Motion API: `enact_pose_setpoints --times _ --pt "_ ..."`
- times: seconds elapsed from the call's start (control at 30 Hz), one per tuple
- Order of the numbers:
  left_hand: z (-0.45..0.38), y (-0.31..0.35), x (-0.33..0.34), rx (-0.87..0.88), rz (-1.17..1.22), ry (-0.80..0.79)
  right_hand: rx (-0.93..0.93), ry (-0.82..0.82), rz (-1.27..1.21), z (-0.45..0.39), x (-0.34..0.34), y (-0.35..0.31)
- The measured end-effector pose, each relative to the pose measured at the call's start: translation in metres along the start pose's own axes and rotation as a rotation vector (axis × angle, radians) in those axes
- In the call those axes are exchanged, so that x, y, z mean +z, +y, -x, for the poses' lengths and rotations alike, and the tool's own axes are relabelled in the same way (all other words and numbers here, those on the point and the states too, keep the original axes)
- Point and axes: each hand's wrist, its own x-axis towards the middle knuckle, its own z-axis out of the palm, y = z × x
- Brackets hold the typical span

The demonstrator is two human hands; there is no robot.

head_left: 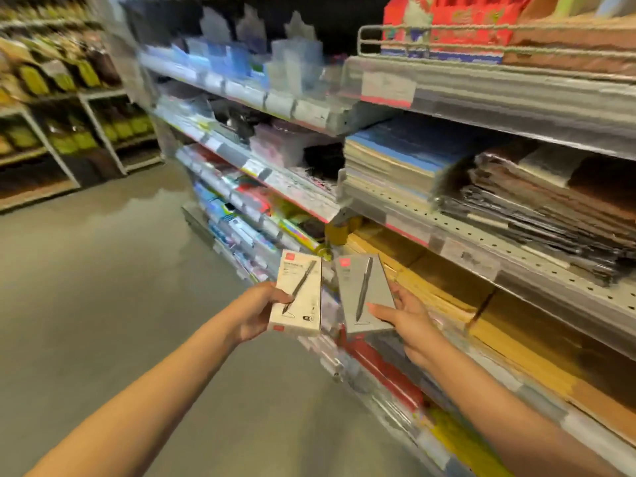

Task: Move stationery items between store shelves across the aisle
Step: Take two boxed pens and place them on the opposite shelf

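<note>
My left hand (256, 309) grips a white pen box (298, 296) with a pen picture and a red logo, held upright in front of the shelving. Just to its right, my right hand (409, 321) holds a grey pen box (364, 292) of the same kind, fingers wrapped along its right edge. The two boxes sit side by side, a small gap between them, above the lower shelves. The whole view is blurred by motion.
A grey metal shelf unit (516, 256) runs along the right with stacked paper pads (395, 160), dark folders (550, 201) and yellow envelopes (430, 273). Further shelves (241, 156) carry mixed stationery. Across the grey floor (103, 287), racks (51, 115) hold packaged goods.
</note>
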Motion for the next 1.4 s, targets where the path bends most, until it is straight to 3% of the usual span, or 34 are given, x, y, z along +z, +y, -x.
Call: enact_pose_setpoints --times 0.43,0.67,1.4 --pt "0.026 0.098 -0.276 0.153 0.104 0.263 -0.045 -0.251 0.012 -0.163 0.261 -0.011" --pt "0.000 0.137 -0.370 0.197 0.177 0.318 -0.013 -0.306 -0.033 -0.236 0.353 -0.030" --pt "-0.270 0.380 -0.670 0.267 0.157 0.308 -0.146 -0.275 -0.027 -0.600 0.624 -0.131"
